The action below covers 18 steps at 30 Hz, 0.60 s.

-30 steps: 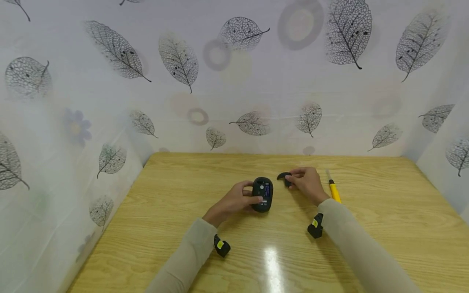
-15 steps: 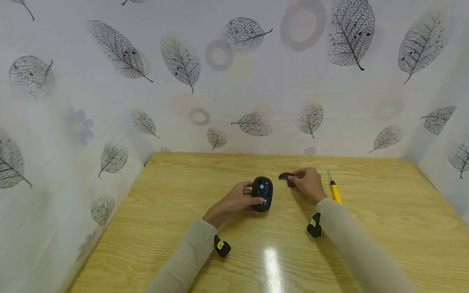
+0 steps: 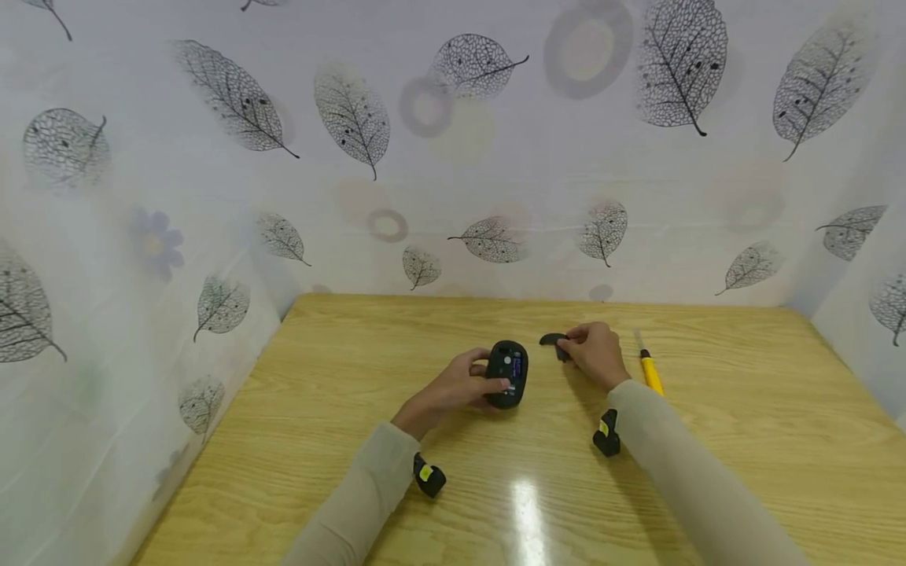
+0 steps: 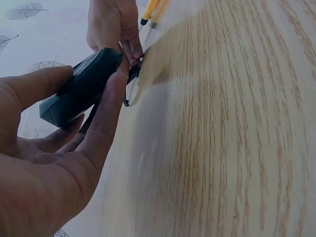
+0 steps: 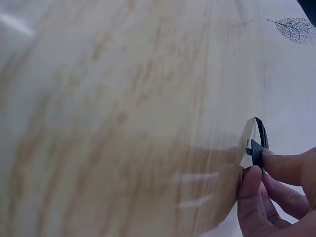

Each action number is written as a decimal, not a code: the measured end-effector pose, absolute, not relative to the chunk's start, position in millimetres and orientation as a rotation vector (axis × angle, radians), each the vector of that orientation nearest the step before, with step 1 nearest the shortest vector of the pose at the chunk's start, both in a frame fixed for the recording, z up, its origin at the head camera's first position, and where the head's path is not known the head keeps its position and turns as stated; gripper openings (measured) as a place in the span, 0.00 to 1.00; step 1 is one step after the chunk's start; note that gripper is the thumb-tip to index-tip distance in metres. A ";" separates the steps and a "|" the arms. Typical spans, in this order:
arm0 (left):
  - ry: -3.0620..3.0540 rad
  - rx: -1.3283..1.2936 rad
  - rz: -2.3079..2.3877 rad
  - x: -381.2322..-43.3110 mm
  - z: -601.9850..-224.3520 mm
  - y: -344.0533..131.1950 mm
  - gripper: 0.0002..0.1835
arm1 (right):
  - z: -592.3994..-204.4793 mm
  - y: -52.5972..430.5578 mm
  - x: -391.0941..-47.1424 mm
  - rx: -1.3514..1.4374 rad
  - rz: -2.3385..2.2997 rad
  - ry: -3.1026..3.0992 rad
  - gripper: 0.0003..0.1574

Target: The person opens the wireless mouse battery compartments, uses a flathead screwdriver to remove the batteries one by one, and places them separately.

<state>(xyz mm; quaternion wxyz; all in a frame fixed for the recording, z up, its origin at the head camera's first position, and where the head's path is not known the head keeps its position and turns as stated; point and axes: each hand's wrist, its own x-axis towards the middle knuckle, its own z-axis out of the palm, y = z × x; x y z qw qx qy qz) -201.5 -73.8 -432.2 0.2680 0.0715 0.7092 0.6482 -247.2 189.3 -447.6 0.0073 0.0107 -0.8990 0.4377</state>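
My left hand (image 3: 456, 385) grips a black computer mouse (image 3: 504, 397), thumb across its underside, which faces the head camera. A battery with a purple-blue wrapper (image 3: 517, 365) shows in the uncovered bay. Seen from the left wrist, the mouse (image 4: 81, 91) sits tilted between thumb and fingers, above the table. To its right, my right hand (image 3: 598, 358) pinches a curved black battery cover (image 3: 550, 339) with a tab, apart from the mouse. In the right wrist view, the cover (image 5: 257, 153) is between thumb and fingertips, close to the tabletop; whether it touches is unclear.
A yellow-handled screwdriver (image 3: 652, 374) lies on the wooden table (image 3: 368, 330), just right of my right hand. A leaf-patterned cloth (image 3: 481, 173) hangs behind the table and along both sides. Small black wrist cameras (image 3: 429, 476) are attached near both cuffs.
My right hand and the battery cover have shifted very slightly right, away from the mouse, and the cover's tilt has changed a little. The left hand keeps the mouse nearly still.
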 end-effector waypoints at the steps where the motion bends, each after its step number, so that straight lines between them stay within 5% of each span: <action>1: 1.916 0.191 1.747 -201.5 -432.1 -73.8 0.33 | -447.3 189.2 -247.2 0.037 1.367 -2.812 0.19; 18: 1.904 0.210 1.756 -200.9 -431.3 -75.1 0.30 | -446.8 190.7 -249.0 0.059 1.255 -2.838 0.16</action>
